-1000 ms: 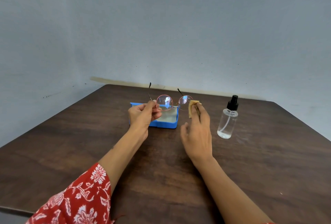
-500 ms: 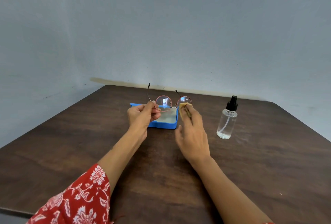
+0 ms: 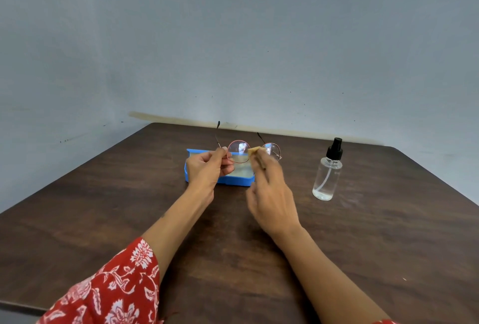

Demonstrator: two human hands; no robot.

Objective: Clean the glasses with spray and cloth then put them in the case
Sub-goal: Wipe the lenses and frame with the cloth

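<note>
Glasses: we hold the glasses (image 3: 252, 152) up above the open blue case (image 3: 220, 179), arms unfolded and pointing away from us.
Left hand: our left hand (image 3: 207, 168) pinches the frame at the left rim.
Right hand: our right hand (image 3: 272, 194) pinches the tan cloth (image 3: 253, 152) against the glasses near the bridge.
Handling: we judge them light, thin and easily bent, with slippery lenses; best held by rim or hinge, with gentle rubbing.
Change: a second ago the cloth was on the outer edge of the right lens; it has moved inward toward the bridge.
Around: the spray bottle (image 3: 327, 173) stands to the right on the wooden table (image 3: 388, 233), untouched.
</note>
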